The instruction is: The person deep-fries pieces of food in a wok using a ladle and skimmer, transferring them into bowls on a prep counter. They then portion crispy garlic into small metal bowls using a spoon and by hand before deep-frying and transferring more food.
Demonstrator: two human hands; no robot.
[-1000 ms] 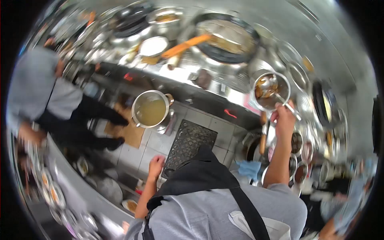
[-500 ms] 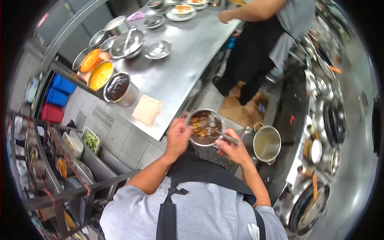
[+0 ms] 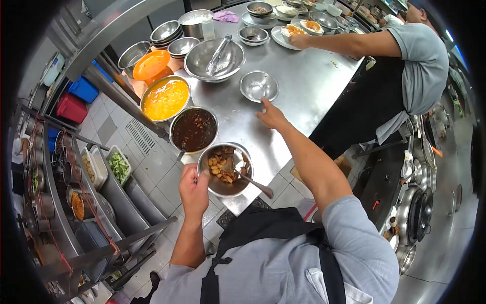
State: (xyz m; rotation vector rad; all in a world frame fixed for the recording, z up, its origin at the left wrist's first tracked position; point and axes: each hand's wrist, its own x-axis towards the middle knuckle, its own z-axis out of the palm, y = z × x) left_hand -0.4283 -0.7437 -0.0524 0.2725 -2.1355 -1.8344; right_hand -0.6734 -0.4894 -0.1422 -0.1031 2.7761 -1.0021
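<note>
My left hand (image 3: 194, 186) grips the near-left rim of a metal pot (image 3: 203, 178) at the table's near corner. Brown chunks (image 3: 218, 164) and dark sauce lie in it. A metal spoon (image 3: 257, 186) leans in the pot, its handle sticking out over the right rim, with no hand on it. My right hand (image 3: 272, 116) stretches forward, fingers extended, with the index fingertip at the near rim of a small metal bowl (image 3: 258, 83). Whether it touches the bowl I cannot tell. Nothing is held in that hand.
Beside the pot stand a container of dark sauce (image 3: 193, 129) and one of yellow liquid (image 3: 166, 99). Tongs (image 3: 219, 54) rest in a large mixing bowl (image 3: 195, 63). At the right, a co-worker (image 3: 422, 66) reaches toward plated food (image 3: 292, 31). Shelving (image 3: 91, 253) stands at the left.
My right hand has let go of the spoon and reached out to the small metal bowl. My left hand has brought the pot over to the table's corner, beside the dark sauce.
</note>
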